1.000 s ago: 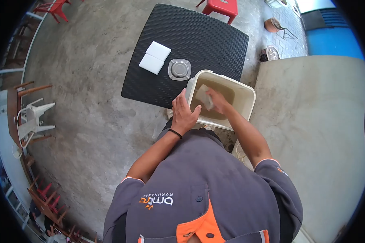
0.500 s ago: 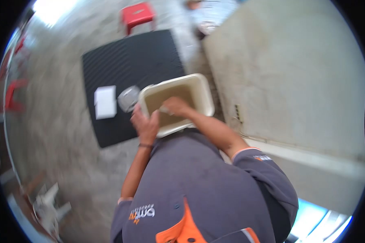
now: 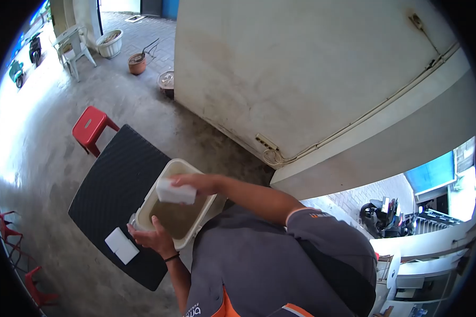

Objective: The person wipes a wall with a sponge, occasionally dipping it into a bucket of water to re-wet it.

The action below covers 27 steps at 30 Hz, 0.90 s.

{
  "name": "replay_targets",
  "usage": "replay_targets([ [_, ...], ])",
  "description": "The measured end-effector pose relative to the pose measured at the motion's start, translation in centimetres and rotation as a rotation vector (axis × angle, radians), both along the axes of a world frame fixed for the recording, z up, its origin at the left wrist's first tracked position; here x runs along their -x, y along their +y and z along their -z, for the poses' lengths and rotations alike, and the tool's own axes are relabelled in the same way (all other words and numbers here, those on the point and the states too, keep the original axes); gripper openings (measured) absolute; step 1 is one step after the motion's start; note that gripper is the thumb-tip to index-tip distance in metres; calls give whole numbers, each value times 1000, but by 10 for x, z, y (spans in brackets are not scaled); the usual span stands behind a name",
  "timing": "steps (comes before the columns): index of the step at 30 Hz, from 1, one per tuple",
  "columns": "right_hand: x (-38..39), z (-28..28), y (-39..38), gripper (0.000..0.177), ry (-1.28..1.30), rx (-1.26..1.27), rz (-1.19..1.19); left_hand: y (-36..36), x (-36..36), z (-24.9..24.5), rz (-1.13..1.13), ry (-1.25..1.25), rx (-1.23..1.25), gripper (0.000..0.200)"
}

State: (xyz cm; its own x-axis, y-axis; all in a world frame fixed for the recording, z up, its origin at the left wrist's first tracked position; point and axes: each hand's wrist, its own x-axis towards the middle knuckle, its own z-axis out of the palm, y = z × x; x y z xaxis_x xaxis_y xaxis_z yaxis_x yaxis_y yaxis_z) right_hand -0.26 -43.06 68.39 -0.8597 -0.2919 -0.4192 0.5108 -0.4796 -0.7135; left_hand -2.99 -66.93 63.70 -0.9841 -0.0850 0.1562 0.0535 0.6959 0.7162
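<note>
I grip a plain white rectangular block in my right hand. The cream plastic tub holds murky brown water. Black ribbed square table, red plastic stool, my grey orange-trimmed shirt.

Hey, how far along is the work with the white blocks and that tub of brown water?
Done: nothing in view can be told as finished. In hand: the right hand holds one white block just above the brown water, while the left hand grips the tub at its near rim. Left, probably: two other blocks lie on the black table beside the tub.
</note>
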Motion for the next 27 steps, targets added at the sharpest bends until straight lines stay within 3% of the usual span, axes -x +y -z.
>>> replay_targets([
  [3,-29,-75,84,61,379,-138,278,25,10,-25,56,97,-37,77],
  [5,-62,-126,154,61,386,-715,581,47,15,-39,100,133,-66,74],
  [6,-76,-142,188,51,528,-618,786,59,16,-44,137,133,-118,73],
  [7,-90,-158,228,53,541,-798,1021,75,15,-49,172,133,-172,73],
  [8,-99,-186,253,51,569,-813,1232,91,14,-53,205,133,-225,72],
  [9,-120,-194,311,50,632,-1155,1308,107,13,-58,243,98,-227,74],
  [12,-163,-231,430,58,452,-2213,1464,161,4,-67,281,-7,-241,75],
  [14,-185,-244,496,62,31,-2829,1344,195,1,-63,281,-30,-186,77],
  [16,-189,-243,557,61,-197,-3077,1307,228,-1,-58,275,-33,-133,78],
  [21,-155,-198,668,53,85,-3396,1494,304,-5,-49,217,-54,-74,76],
  [24,-122,-179,672,51,305,-3301,1454,330,-7,-53,202,-108,6,71],
  [27,-85,-131,681,48,176,-3292,1332,349,-5,-52,232,-114,43,70],
])
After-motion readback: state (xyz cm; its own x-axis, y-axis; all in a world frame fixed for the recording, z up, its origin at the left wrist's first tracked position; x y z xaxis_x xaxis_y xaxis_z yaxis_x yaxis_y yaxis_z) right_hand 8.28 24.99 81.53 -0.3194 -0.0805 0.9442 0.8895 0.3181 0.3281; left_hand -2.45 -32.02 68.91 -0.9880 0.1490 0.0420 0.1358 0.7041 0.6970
